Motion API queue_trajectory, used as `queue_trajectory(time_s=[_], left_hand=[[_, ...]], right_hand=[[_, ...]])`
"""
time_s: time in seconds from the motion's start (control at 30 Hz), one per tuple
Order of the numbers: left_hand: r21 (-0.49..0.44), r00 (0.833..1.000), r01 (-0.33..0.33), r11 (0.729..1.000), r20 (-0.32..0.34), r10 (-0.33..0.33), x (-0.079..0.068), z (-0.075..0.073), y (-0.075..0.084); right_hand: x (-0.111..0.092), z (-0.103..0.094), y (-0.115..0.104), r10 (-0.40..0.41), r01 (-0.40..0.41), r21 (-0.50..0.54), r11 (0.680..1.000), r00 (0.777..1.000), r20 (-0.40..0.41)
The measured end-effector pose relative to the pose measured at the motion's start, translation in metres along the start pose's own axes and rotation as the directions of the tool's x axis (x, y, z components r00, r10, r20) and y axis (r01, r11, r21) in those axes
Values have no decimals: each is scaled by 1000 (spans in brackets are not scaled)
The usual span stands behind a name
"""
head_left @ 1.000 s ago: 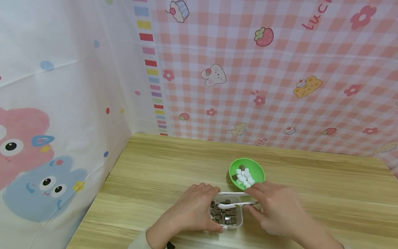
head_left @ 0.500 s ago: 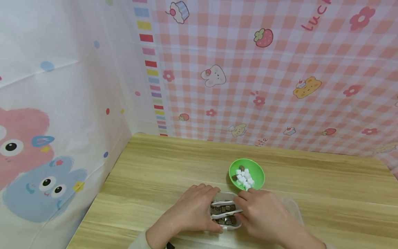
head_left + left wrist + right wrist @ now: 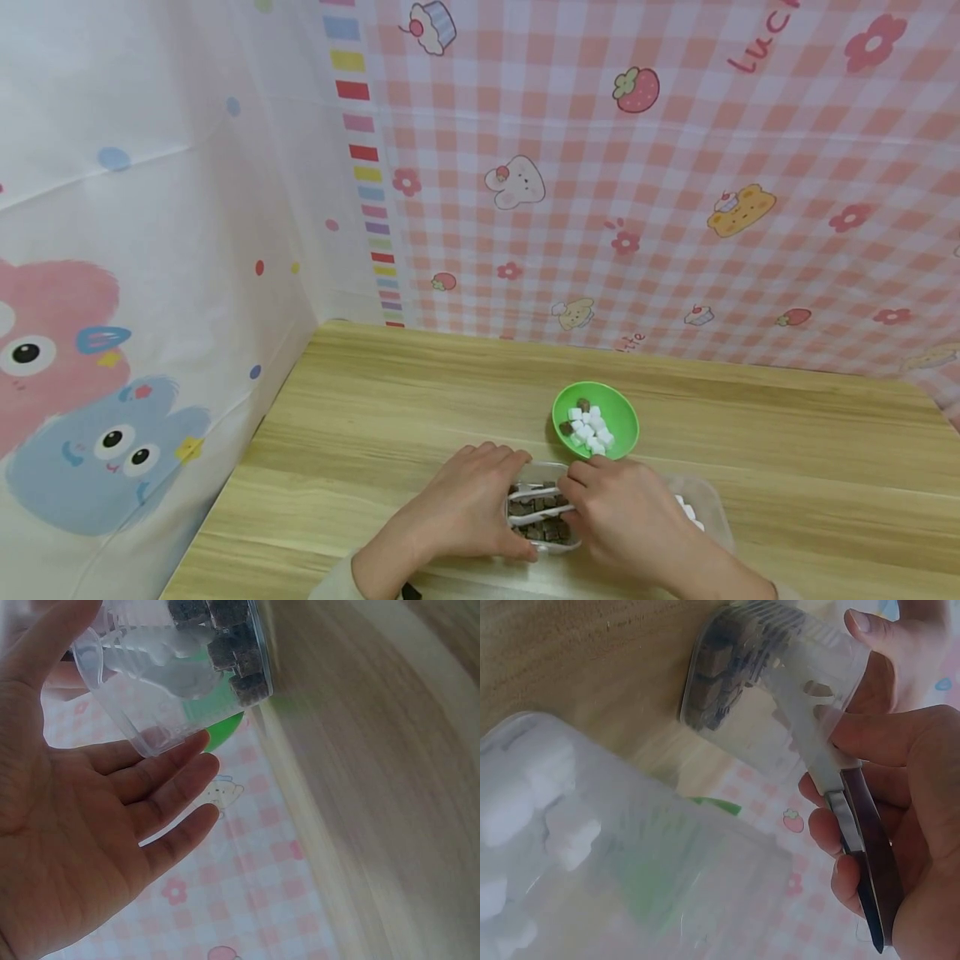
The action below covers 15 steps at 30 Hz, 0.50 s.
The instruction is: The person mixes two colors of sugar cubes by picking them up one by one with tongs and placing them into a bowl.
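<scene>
My left hand (image 3: 465, 504) holds a small clear plastic box (image 3: 557, 549) by its sides, thumb at the near side and fingers at the far side. Brown cubes (image 3: 223, 652) cover its bottom. In my right hand (image 3: 628, 517) is a pair of tongs (image 3: 866, 844) with white tips and dark handles, gripped between thumb and fingers. The two white arms of the tongs reach down into the box, spread apart over the cubes. Whether a cube sits between the tips cannot be made out.
Just behind the box stands a green bowl (image 3: 621, 410) with white cubes (image 3: 587, 431) and two brown ones. A second clear container (image 3: 727, 877) holding white cubes (image 3: 571, 834) is right of the box, partly under my right forearm. Patterned cloths hang behind and left of the wooden table (image 3: 420, 400).
My right hand has moved left and lowered the tongs from above the box into it. More of the second container shows. My left hand and the box have stayed put.
</scene>
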<state>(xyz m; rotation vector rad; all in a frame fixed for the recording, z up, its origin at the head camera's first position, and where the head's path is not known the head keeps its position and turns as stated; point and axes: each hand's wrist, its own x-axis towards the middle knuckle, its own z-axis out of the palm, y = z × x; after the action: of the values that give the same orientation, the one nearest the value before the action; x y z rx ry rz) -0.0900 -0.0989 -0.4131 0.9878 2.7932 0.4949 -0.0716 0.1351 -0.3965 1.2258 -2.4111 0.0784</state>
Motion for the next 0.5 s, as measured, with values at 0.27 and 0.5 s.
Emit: queue_trajectory(time_s=[0.27, 0.5], left_hand=[[-16, 1000, 5, 1000, 4, -5, 0, 1, -1], [-35, 999, 28, 999, 18, -27, 0, 1, 1]], right_hand=[[-8, -11, 10, 56, -56, 61, 997, 998, -9], [-17, -26, 27, 123, -102, 141, 985, 980, -154]])
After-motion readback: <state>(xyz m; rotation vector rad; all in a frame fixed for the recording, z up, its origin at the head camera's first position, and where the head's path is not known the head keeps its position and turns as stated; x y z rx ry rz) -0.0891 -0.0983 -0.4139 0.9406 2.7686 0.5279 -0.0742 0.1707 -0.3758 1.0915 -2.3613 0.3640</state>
